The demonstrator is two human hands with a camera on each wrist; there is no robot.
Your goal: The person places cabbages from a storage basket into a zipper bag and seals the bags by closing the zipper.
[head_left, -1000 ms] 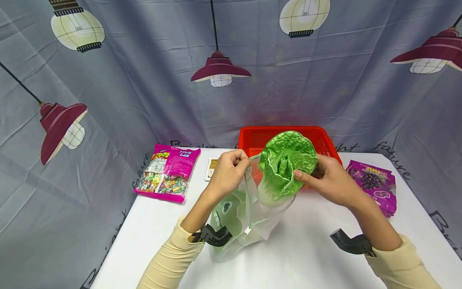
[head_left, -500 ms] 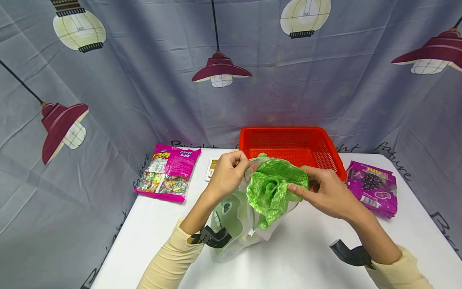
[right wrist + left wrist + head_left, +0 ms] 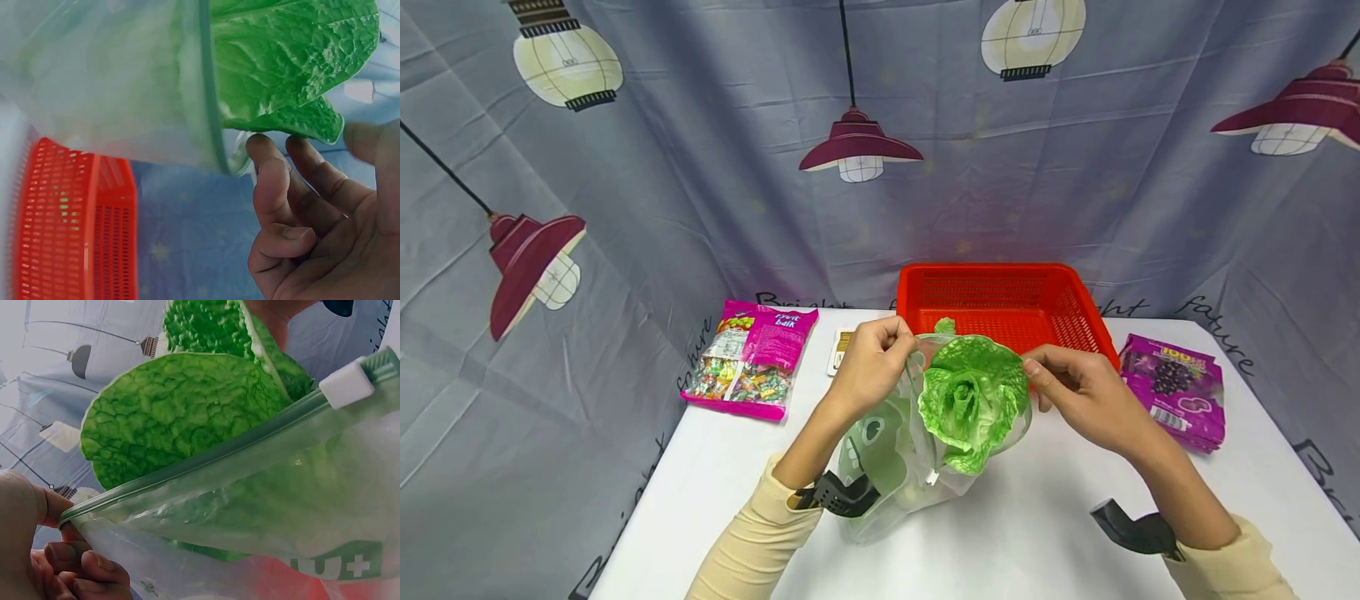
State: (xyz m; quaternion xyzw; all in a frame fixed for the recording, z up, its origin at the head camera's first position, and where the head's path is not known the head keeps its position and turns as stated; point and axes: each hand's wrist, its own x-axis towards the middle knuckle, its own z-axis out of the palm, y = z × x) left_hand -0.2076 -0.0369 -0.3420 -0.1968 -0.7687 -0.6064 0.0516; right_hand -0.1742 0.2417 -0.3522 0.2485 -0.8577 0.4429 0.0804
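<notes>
My left hand (image 3: pixel 876 358) pinches the rim of a clear zip bag (image 3: pixel 880 467) with a green cartoon print, holding its mouth up. In the left wrist view a white slider (image 3: pixel 347 384) sits on the green zip strip. A green napa cabbage (image 3: pixel 973 396) stands in the bag mouth, its leaves above the rim and its base hidden inside. My right hand (image 3: pixel 1078 392) is at the cabbage's right edge. In the right wrist view its fingertips (image 3: pixel 259 147) touch the bag rim and leaf, with the thumb apart from them.
Behind the bag stands a red plastic basket (image 3: pixel 1007 296); a green leafy bit (image 3: pixel 945 326) shows at its near left. A pink candy bag (image 3: pixel 748 358) lies at left, near a small white-edged item (image 3: pixel 838 350). Purple grape packets (image 3: pixel 1176 392) lie at right.
The cabbage has gone down into the bag, base first, and its top has tipped toward the camera. My right hand has loosened from it; my left has kept the rim.
</notes>
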